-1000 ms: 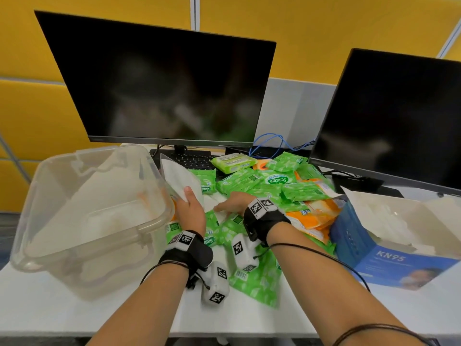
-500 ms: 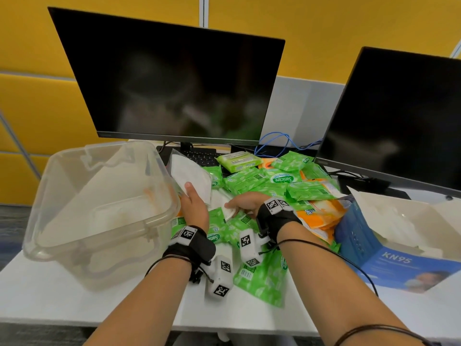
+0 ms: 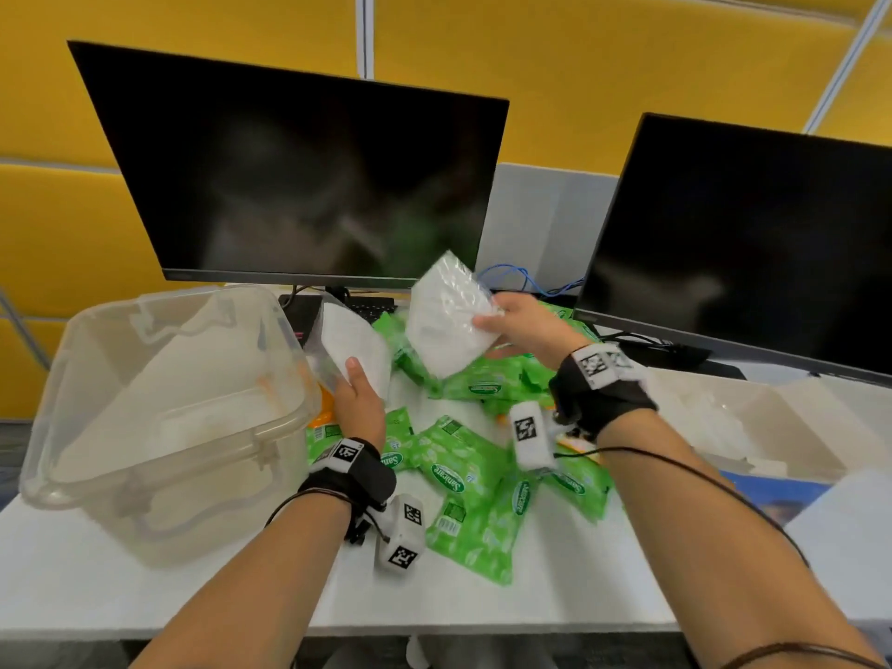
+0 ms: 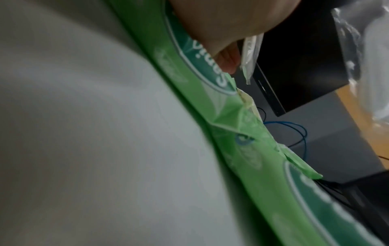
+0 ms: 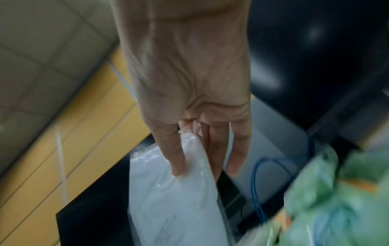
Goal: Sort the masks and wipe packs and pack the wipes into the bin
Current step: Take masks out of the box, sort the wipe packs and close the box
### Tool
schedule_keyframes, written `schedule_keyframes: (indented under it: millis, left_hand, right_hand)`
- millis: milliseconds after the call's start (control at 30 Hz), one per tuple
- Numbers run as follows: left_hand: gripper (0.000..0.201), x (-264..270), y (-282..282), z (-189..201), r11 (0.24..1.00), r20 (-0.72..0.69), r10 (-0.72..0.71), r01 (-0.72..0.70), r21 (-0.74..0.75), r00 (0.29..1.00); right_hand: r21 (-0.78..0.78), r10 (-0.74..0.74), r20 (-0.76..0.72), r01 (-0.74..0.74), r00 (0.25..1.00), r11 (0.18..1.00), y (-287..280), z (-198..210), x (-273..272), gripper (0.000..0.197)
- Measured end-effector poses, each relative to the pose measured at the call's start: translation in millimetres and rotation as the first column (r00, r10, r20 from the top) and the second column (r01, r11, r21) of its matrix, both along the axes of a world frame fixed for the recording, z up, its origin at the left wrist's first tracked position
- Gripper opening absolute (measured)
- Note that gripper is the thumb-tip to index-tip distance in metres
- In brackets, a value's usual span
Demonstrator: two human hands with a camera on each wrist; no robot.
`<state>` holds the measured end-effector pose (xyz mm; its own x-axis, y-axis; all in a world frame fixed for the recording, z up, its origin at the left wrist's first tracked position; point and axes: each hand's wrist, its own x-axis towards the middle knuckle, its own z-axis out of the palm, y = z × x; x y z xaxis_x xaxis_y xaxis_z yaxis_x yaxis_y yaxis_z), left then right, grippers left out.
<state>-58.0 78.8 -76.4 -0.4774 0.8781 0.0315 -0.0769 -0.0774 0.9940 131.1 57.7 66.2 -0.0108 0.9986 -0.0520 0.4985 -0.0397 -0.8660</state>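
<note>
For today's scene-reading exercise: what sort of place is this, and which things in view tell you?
Most likely an office workstation: two dark monitors stand on a white desk, a keyboard lies beneath one, and yellow partition panels rise behind.

Left hand [image 3: 359,403] low with fingers curled in a grip, right hand [image 3: 528,328] raised, thumb and fingers pinching

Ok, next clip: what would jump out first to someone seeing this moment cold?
The right hand holds a bagged white mask up above a heap of green wipe packs at the middle of the desk. The left hand holds a second bagged mask beside the clear plastic bin at the left. Two dark monitors fill the background.
</note>
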Motion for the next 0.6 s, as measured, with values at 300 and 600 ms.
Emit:
schedule_keyframes:
  millis: [300, 600]
  left_hand:
    - [0.045, 68.1, -40.1, 74.3, 0.956, 0.084, -0.211, 0.188, 0.226, 0.974]
    - [0.033, 147.1, -51.1, 125.2, 0.789, -0.087, -0.512, 0.508, 0.345, 0.855]
  right_hand:
    - [0.29, -0.221, -0.053, 0.227, 0.974, 0.93, -65.5, 46.2, 102.0, 0.031]
    - [0.357, -0.311, 0.06, 0.271, 0.948, 0.894, -106.9, 51.1, 160.0, 0.03]
